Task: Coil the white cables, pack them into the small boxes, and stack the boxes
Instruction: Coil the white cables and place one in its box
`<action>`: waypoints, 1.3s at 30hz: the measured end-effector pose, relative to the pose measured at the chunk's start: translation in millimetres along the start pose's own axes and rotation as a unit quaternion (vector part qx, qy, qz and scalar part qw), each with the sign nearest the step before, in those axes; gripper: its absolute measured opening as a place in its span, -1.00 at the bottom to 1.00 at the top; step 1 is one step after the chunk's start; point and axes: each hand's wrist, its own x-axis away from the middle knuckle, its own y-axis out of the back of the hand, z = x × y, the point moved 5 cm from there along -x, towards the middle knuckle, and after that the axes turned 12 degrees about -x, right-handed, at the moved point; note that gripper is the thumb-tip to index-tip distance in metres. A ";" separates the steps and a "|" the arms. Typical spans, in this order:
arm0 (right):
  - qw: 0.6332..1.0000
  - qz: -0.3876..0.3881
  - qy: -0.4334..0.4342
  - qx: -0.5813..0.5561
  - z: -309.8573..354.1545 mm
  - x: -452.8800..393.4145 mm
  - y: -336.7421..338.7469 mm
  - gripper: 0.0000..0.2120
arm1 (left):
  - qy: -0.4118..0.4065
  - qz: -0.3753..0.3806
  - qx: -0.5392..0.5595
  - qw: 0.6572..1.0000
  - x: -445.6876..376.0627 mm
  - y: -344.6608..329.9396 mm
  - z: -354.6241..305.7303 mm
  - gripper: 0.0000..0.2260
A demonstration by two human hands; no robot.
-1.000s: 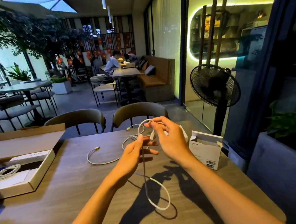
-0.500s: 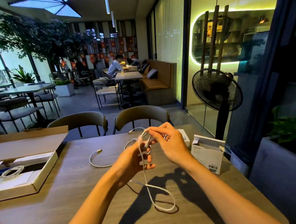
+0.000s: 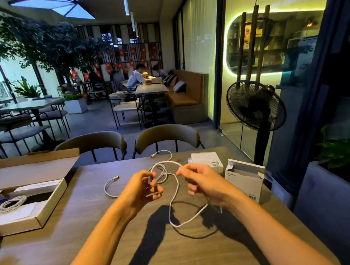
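A café room with grey chairs and a tall black fan stands behind a dark table with a wood-grain top. Two bare hands hang above the table. The left hand has its fingers curled, and its grip pinches one end of a thin, smooth white cable. The cable makes a round loop up between the hands, then drops down in a long loose loop and comes back up under the right hand. The right hand has its fingers bent in near the top of the loop, but it is too blurry to tell if its grip holds the cable. A second white cable lies curved on the table behind the hands. A flat small white box lies closed at the far edge, with a barcode label too small to read. Beside it stands an open white box with its flap up; its small grey print cannot be read. On the left is a wide flat cardboard box, lid open, with a coiled white cable inside.
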 end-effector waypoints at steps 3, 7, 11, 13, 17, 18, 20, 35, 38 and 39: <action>0.989 -0.120 0.029 0.079 -2.0 -8.3 13.6 -0.76 | -0.011 0.105 0.131 0.986 6.8 -11.1 -2.5 -0.75; 0.962 -0.123 0.038 0.242 -12.3 -3.6 3.7 -0.76 | -0.101 0.161 0.098 0.977 19.3 -28.9 -21.9 -0.78; 0.945 0.057 -0.038 0.320 -20.6 8.5 -25.8 -0.75 | -0.193 0.073 -0.024 0.978 16.8 -33.2 -33.8 -0.75; 0.938 0.086 -0.062 0.331 -11.7 13.0 -32.1 -0.73 | -0.226 0.003 -0.062 0.972 13.4 -26.8 -34.5 -0.69; 0.917 0.134 -0.114 0.359 -2.5 21.7 -46.0 -0.73 | -0.292 -0.111 -0.103 0.944 10.1 -17.1 -35.7 -0.64; 0.907 0.143 -0.115 0.378 0.0 24.5 -49.1 -0.74 | -0.333 -0.147 -0.187 0.913 10.0 -16.4 -36.1 -0.67; 0.891 0.142 -0.085 0.423 8.9 27.7 -50.6 -0.78 | -0.388 -0.181 -0.365 0.826 9.2 -17.6 -34.4 -0.72; 0.878 -0.055 0.193 0.433 22.9 -3.7 -2.6 -0.72 | -0.174 0.211 -0.011 0.962 30.4 -28.1 -39.9 -0.66; 0.892 -0.035 0.160 0.422 -1.5 -7.6 -3.8 -0.82 | -0.189 0.242 0.095 0.947 40.5 -32.4 -53.4 -0.73; 0.895 -0.034 0.149 0.420 -7.3 -7.3 -4.8 -0.83 | -0.193 0.238 0.127 0.943 41.5 -33.1 -57.9 -0.75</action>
